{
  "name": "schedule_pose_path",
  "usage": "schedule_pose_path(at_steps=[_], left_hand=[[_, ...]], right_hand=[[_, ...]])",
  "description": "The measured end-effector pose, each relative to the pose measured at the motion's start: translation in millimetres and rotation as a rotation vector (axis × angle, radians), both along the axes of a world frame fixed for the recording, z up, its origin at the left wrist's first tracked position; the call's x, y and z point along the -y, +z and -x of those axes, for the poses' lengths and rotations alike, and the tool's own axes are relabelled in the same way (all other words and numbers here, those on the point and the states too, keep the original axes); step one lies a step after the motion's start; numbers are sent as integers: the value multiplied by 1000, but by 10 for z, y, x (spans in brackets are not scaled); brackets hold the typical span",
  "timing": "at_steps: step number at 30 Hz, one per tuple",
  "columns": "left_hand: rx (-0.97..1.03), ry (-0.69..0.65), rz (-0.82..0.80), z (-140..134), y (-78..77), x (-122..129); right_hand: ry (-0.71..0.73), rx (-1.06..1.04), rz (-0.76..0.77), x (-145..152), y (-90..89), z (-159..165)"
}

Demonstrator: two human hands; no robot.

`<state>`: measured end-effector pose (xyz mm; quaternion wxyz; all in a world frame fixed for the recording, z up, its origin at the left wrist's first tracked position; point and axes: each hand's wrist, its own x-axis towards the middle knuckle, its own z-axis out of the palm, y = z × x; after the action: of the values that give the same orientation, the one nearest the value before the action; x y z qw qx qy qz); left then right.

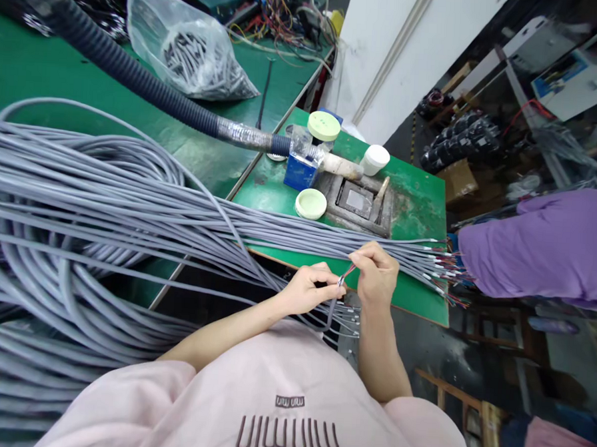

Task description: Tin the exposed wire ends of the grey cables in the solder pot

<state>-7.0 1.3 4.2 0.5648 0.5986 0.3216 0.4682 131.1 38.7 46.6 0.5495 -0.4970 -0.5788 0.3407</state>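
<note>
Head view: grey cable [332, 311] in left hand [314, 289]

Well ahead of the left hand [312, 289] and further left, 1 clear plastic bag [202, 58] of small grey pieces lay on a green table [41, 70], near a tangle of coloured wires [277, 15]. From the far left, 1 dark ribbed hose [150, 89] reached in. Straight ahead of the right hand [378, 278] stood 1 white tub [375, 159], with 1 white pillar [371, 27] beyond. To that hand's right were 1 person in a purple top [542, 246] and, further ahead, 1 cardboard box [458, 180].
</note>
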Motion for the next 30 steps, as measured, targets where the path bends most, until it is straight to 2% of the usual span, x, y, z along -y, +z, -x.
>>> schedule_pose_path(at_steps=[5,7,10,12,17,21,24,27,30], left_hand=[[45,-6,78,16,-81,27],[73,21,132,25,-129,33],[108,43,163,41,-165,19],[119,39,165,48,-164,8],[105,45,165,60,-144,12],[124,78,218,88,-150,-7],[195,139,312,120,-152,-59],[303,180,399,149,-141,-124],[446,179,459,155,-114,-176]], right_hand=[[-123,-301,-90,-123,42,-171],[-53,-239,-45,-119,52,-253],[165,-17,143,-58,5,-263],[259,46,235,-12,-47,-195],[251,10,224,18,-97,-14],[205,51,134,15,-100,-44],[180,170,-50,51,-140,-134],[301,391,-330,109,-205,-196],[464,655,-526,152,-266,-187]])
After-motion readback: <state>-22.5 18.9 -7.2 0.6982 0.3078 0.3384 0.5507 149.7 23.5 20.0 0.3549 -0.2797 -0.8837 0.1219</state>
